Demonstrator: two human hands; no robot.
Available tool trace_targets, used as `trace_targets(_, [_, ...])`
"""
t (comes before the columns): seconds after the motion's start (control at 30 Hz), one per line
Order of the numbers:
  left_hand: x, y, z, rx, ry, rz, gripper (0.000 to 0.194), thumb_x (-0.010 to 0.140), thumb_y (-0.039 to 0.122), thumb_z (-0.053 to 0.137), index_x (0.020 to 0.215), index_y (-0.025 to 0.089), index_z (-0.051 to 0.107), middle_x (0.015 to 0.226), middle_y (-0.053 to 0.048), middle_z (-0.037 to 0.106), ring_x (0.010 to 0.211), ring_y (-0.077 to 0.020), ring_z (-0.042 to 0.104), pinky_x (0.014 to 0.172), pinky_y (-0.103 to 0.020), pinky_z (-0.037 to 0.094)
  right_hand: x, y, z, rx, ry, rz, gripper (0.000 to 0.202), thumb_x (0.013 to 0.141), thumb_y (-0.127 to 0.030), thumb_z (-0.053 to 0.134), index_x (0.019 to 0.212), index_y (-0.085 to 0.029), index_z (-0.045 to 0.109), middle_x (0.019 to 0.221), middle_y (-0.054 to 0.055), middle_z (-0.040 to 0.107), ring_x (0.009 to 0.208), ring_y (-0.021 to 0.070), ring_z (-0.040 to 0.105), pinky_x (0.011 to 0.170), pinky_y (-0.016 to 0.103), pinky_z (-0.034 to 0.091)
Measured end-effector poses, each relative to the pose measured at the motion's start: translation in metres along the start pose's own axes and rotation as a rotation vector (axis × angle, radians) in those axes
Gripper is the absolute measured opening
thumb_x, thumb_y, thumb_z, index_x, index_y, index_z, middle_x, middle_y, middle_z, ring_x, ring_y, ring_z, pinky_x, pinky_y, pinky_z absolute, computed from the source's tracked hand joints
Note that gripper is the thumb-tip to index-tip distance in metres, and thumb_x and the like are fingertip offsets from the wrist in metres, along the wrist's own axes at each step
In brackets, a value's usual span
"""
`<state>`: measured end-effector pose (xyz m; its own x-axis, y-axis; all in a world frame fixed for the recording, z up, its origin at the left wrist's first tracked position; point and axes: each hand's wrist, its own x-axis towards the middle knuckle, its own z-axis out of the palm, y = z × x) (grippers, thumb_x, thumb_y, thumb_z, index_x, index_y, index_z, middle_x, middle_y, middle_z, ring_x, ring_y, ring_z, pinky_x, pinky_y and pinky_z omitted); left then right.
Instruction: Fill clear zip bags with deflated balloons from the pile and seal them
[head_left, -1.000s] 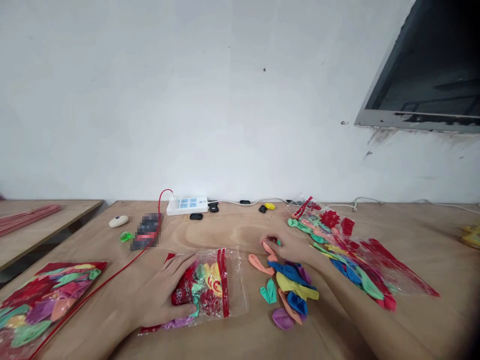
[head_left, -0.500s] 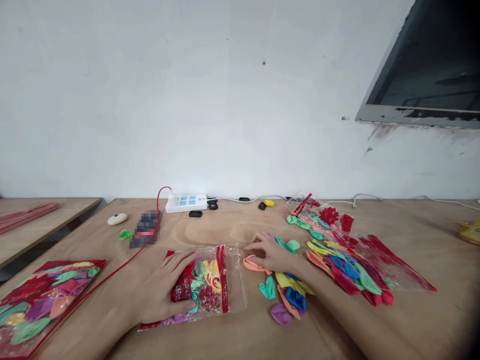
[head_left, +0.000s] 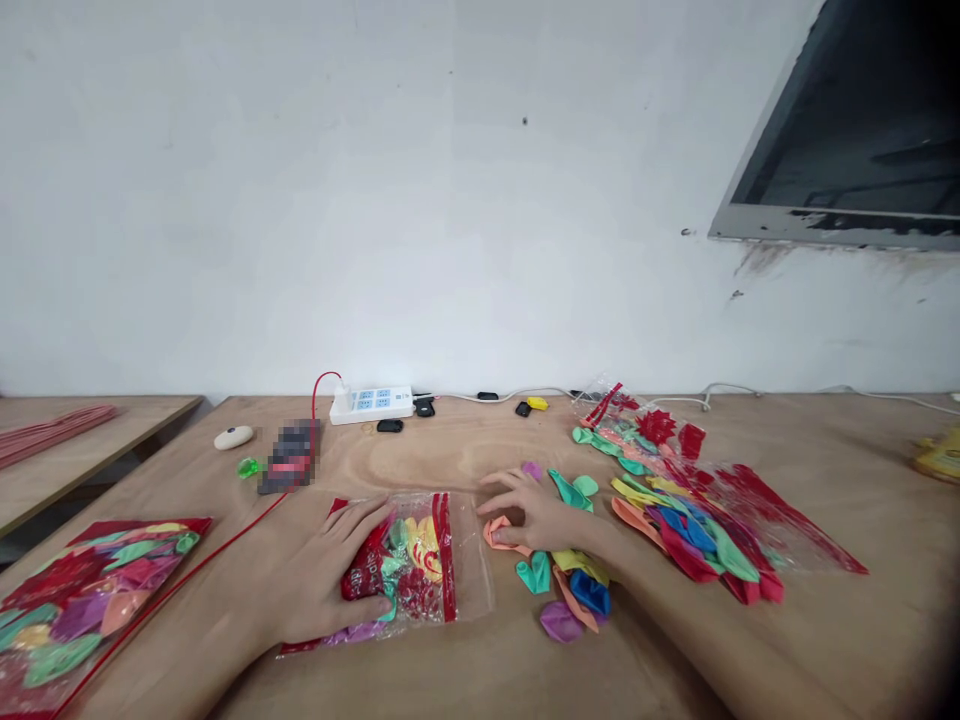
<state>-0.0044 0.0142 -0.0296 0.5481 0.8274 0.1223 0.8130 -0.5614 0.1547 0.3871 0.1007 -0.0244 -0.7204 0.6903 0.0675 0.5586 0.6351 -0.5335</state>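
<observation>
Fingers of the right hand point(head_left: 541, 514) have spread wider, loosely open; its thumb meets the orange balloon point(head_left: 517, 549) at eight o'clock, long axis ten-to-four. Farther away, the left hand point(head_left: 319, 575) lies flat, unclenched, on the bag point(head_left: 420, 590).

A white power strip point(head_left: 391, 403) lies at the back of the table point(head_left: 442, 455), near the pale wall point(head_left: 375, 200). From its left end a red cable point(head_left: 214, 554) arcs down across a dark, pixelated flat object point(head_left: 289, 457) toward the lower left. Left of that object sit a white oval item point(head_left: 232, 437) and a small green piece point(head_left: 248, 467). A small yellow item point(head_left: 538, 403) touches a black one point(head_left: 523, 409) near a white cord point(head_left: 555, 392). Pink strips point(head_left: 56, 435) lie on the side table point(head_left: 142, 412); a dark screen point(head_left: 862, 150) hangs upper right.
</observation>
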Motion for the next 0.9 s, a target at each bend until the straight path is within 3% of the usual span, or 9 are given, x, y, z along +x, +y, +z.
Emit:
trace_targets(0.17, [0.000,0.000,0.000,-0.016,-0.001,-0.007,0.104,0.086,0.080,0.068,0.168,0.029,0.030,0.169,-0.012,0.040,0.140,-0.0431,0.054,0.116,-0.059,0.045,0.003,0.007,0.005,0.133,0.083,0.008,0.009,0.088,-0.031,0.078,0.093,-0.025,0.083,0.148,0.007,0.059,0.133,0.0301,0.056,0.109,0.043,0.045])
trace_targets(0.27, [0.000,0.000,0.001,-0.041,0.020,0.020,0.103,0.088,0.079,0.067,0.170,0.030,0.027,0.170,-0.012,0.039,0.140,-0.0417,0.054,0.116,-0.057,0.046,0.003,0.010,0.003,0.324,0.153,0.079,0.017,0.088,-0.037,0.077,0.089,-0.020,0.076,0.114,0.008,0.074,0.099,0.0230,0.069,0.084,0.034,0.054])
trace_targets(0.33, [0.001,0.000,0.001,-0.051,0.036,0.042,0.104,0.088,0.078,0.067,0.170,0.031,0.024,0.170,-0.011,0.040,0.141,-0.0406,0.054,0.117,-0.055,0.046,0.003,0.007,-0.001,0.457,0.195,0.141,0.027,0.089,-0.045,0.078,0.087,-0.019,0.070,0.087,0.005,0.074,0.076,0.0191,0.068,0.070,0.030,0.052])
trace_targets(0.43, [0.000,-0.001,0.001,-0.041,0.044,0.048,0.104,0.087,0.078,0.069,0.170,0.033,0.024,0.168,-0.011,0.042,0.139,-0.0409,0.054,0.117,-0.057,0.045,0.002,-0.003,-0.010,0.618,0.268,0.159,0.036,0.088,-0.052,0.079,0.083,-0.019,0.065,0.072,0.001,0.071,0.066,0.0176,0.066,0.068,0.030,0.052])
trace_targets(0.53, [0.000,-0.002,0.003,-0.023,0.031,0.028,0.103,0.087,0.078,0.068,0.170,0.031,0.026,0.168,-0.012,0.042,0.138,-0.0413,0.056,0.116,-0.057,0.046,0.004,-0.009,-0.019,0.770,0.367,0.158,0.045,0.081,-0.056,0.084,0.080,-0.020,0.059,0.071,0.002,0.072,0.066,0.0193,0.069,0.070,0.033,0.055])
trace_targets(0.67, [0.000,-0.003,0.004,-0.010,0.038,0.031,0.103,0.087,0.078,0.069,0.169,0.032,0.027,0.168,-0.011,0.042,0.137,-0.0405,0.056,0.115,-0.055,0.046,0.007,-0.004,-0.028,0.776,0.547,0.208,0.053,0.068,-0.058,0.093,0.076,-0.020,0.056,0.073,0.003,0.072,0.060,0.0178,0.066,0.059,0.030,0.051])
trace_targets(0.8, [0.000,0.001,0.000,-0.009,0.036,0.024,0.102,0.087,0.078,0.068,0.169,0.032,0.029,0.167,-0.011,0.043,0.135,-0.0412,0.058,0.114,-0.056,0.047,0.004,-0.003,-0.035,0.701,0.560,0.190,0.048,0.070,-0.059,0.091,0.087,-0.018,0.071,0.087,0.006,0.077,0.073,0.0202,0.070,0.067,0.032,0.055])
trace_targets(0.9, [0.001,0.004,-0.005,-0.007,0.030,0.026,0.102,0.086,0.079,0.068,0.169,0.033,0.029,0.168,-0.010,0.043,0.135,-0.0416,0.057,0.114,-0.057,0.046,0.001,-0.013,-0.038,0.637,0.482,0.164,0.044,0.079,-0.058,0.086,0.098,-0.018,0.078,0.095,0.007,0.079,0.085,0.0227,0.072,0.078,0.034,0.057])
